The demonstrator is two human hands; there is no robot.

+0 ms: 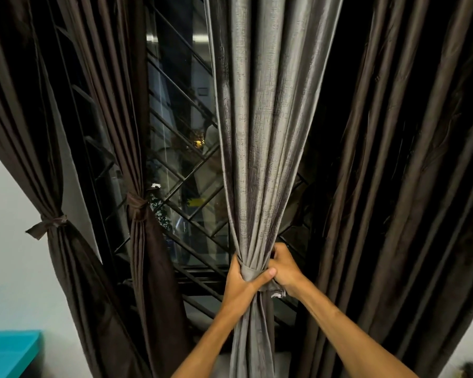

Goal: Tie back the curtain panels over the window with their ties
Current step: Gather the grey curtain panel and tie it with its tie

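1. Curtain panels number four across the window: two dark brown ones on the left, one grey one in the middle, and one dark brown one on the right.
2. Grey curtain panel [260,132] hangs in the centre, in front of the window grille [180,186], and is gathered into a narrow bunch low down, where both hands meet.
3. One grey tie [248,272] wraps around that bunch. Its loose end, with a small white patch, sticks out just beneath the right hand.
4. Left hand [242,286] grips the gathered panel from the left, fingers curled around the fabric and thumb laid across the front of the tie.
5. Right hand [286,271] is at the right side of the bunch, fingers curled closed on the tie, touching the left thumb.
6. Far-left brown panel [25,132] is cinched by one knotted brown tie [48,225], with a tail pointing left.
7. Second brown panel [115,105] is cinched by another brown tie [138,207], just beside the grille.
8. Right brown panel [407,159] hangs loose in long folds; no tie can be seen on it.
9. Three ties are visible in all: two brown, one grey.
10. White wall [17,282] shows at the lower left, with one teal surface [8,350] in the corner.
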